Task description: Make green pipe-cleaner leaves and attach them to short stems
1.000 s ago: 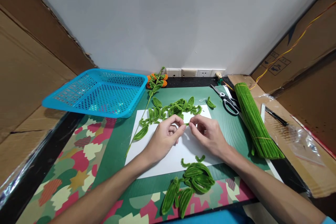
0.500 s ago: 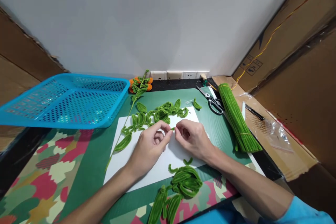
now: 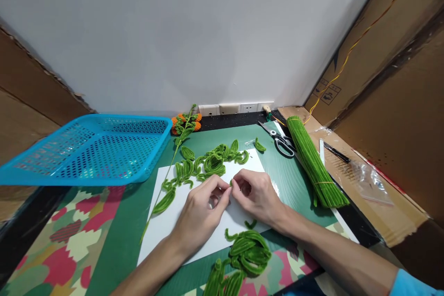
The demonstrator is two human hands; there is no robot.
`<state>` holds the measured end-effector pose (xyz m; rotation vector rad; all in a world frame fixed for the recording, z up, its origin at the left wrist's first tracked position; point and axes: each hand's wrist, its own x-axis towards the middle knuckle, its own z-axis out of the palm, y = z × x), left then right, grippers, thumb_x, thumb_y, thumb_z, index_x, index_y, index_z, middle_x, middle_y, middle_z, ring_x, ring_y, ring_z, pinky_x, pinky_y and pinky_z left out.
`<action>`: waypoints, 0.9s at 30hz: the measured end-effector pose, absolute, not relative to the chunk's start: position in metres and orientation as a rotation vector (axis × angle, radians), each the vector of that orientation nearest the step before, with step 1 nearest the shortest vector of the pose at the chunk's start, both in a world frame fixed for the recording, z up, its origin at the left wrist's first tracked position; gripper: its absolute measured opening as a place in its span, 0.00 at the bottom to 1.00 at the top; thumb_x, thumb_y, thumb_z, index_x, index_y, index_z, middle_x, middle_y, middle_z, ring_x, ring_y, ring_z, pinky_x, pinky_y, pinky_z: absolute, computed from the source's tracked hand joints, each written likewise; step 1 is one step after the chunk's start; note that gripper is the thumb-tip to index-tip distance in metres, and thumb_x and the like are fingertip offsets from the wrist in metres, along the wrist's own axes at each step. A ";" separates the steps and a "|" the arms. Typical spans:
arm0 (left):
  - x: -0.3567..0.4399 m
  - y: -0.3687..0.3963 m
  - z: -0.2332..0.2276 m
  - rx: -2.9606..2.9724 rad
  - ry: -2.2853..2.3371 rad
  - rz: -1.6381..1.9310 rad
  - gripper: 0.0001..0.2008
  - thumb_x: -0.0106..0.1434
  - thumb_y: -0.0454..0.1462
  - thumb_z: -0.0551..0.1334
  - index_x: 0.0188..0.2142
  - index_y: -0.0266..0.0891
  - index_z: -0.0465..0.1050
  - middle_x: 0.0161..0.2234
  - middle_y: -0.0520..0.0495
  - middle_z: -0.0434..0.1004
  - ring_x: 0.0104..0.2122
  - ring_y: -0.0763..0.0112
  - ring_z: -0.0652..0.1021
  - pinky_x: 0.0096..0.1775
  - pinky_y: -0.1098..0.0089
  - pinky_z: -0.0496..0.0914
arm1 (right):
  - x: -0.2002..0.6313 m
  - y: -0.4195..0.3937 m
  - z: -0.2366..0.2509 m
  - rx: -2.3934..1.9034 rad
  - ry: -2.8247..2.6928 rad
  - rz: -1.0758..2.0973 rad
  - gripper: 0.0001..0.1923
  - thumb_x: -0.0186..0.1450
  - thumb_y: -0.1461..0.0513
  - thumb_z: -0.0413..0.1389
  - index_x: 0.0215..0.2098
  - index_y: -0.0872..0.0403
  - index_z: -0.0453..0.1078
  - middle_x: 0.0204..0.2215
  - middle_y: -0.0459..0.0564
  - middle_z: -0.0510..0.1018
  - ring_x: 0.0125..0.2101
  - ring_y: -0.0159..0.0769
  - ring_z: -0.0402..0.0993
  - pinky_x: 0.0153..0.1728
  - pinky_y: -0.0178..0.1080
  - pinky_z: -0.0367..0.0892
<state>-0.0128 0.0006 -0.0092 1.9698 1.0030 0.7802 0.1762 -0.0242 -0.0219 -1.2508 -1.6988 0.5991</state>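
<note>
Over a white paper sheet (image 3: 166,226), the left hand (image 3: 201,210) and right hand (image 3: 255,194) meet fingertip to fingertip, pinching a short green pipe-cleaner piece (image 3: 231,184) between them. Mostly hidden, its axis appears to run hand to hand; direction unclear.

A blue perforated basket (image 3: 86,148) sits at the table's left edge. At the back edge lies an orange-flowered stem (image 3: 183,125), with wall sockets (image 3: 236,108) behind it. Black-handled scissors (image 3: 281,140) rest near the back right corner, beside a bundle of green pipe cleaners (image 3: 314,162). A clear plastic bag (image 3: 371,180) lies on cardboard at the right.
</note>
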 end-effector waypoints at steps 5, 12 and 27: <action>-0.010 0.002 -0.005 1.641 1.036 0.783 0.12 0.73 0.46 0.64 0.43 0.41 0.72 0.30 0.51 0.78 0.27 0.71 0.76 0.30 0.72 0.69 | 0.179 -0.022 -0.019 -1.170 -1.700 0.496 0.07 0.72 0.65 0.56 0.37 0.54 0.75 0.27 0.46 0.77 0.23 0.29 0.68 0.27 0.33 0.64; -0.005 0.008 0.002 1.221 0.817 0.684 0.17 0.72 0.50 0.63 0.39 0.37 0.73 0.25 0.51 0.76 0.16 0.78 0.71 0.19 0.76 0.64 | 0.181 -0.023 -0.012 -1.058 -1.719 0.390 0.07 0.74 0.65 0.57 0.43 0.55 0.79 0.30 0.48 0.80 0.23 0.29 0.67 0.25 0.34 0.64; -0.002 0.001 0.002 1.178 0.787 0.656 0.18 0.67 0.50 0.69 0.37 0.37 0.72 0.28 0.51 0.77 0.16 0.81 0.72 0.17 0.80 0.62 | 0.187 -0.027 -0.010 -0.975 -1.735 0.243 0.06 0.71 0.70 0.60 0.43 0.56 0.79 0.28 0.48 0.80 0.21 0.28 0.68 0.22 0.33 0.62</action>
